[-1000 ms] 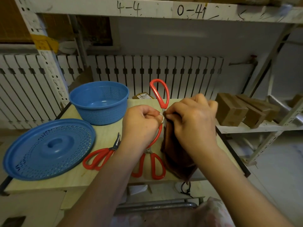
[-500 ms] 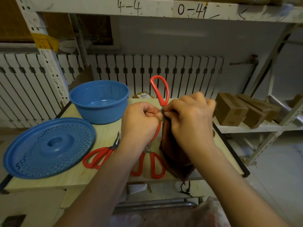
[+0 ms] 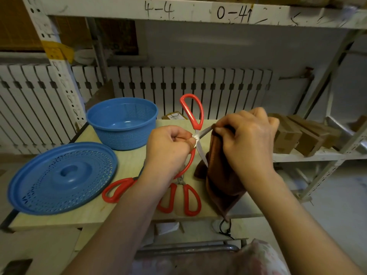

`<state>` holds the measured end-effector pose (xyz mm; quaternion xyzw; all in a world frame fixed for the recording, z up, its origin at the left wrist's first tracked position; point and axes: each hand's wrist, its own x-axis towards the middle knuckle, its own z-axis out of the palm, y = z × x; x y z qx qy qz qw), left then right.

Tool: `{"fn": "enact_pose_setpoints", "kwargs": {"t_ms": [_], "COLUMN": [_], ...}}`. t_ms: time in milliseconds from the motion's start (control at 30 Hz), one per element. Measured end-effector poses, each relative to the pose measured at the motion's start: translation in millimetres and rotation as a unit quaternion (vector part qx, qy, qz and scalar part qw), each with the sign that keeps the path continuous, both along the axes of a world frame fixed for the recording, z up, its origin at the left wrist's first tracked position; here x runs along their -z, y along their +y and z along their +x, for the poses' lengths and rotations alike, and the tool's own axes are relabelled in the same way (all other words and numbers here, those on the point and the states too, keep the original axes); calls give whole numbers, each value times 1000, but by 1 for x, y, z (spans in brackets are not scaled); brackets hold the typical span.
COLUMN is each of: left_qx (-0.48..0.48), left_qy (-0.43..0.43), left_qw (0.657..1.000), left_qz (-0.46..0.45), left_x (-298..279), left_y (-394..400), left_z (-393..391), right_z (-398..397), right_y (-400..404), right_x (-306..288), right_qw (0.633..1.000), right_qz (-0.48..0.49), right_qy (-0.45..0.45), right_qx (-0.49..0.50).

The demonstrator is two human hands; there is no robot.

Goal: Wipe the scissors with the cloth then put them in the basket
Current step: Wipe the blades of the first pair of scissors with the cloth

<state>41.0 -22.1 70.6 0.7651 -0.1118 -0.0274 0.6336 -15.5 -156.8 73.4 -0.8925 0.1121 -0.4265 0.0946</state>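
Scissors [image 3: 195,133] up in the air over the desk [image 3: 127,165], blades spread wide, one red loop pointing up and away. The left hand [image 3: 168,149] pinches them right at the pivot, fingers [image 3: 191,140] curled tight on the metal. The right hand [image 3: 246,139] has the brown cloth [image 3: 222,181] bunched round the upper blade, fingers clamped on cloth and steel together, the rest of the fabric hanging down to the desk edge. So we are mid-wipe on this pair, I'd say: one blade is wrapped, the lower blade shows bare and shiny beside the cloth.

Look at the blue basket [image 3: 123,124] at the back left of the desk: nothing visible inside it. Its perforated blue lid [image 3: 59,179] lies flat near the front left. Two more red-handled pairs wait on the desk, one pair [image 3: 119,188] partly under the left forearm, another pair [image 3: 182,199] just in front of the hands.

By my reading, early days: this pair to finish and drop in, the other two untouched as far as can be told.
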Motion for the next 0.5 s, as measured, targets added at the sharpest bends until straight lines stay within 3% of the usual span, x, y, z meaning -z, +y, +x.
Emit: {"fn": "enact_pose_setpoints", "kwargs": {"t_ms": [200, 300, 500], "left_qx": [7, 16, 19], "left_qy": [-3, 7, 18], "left_qw": [1000, 1000, 1000], "left_qz": [7, 3, 2], "left_x": [-4, -3, -9], "left_y": [0, 5, 5], "left_z": [1, -1, 1], "right_z": [0, 0, -9], "right_y": [8, -12, -11], "right_x": [2, -4, -8], "right_qw": [998, 1000, 998], "right_qz": [-44, -7, 43], "right_qy": [-2, -10, -19], "right_qx": [-40, 6, -35]}}
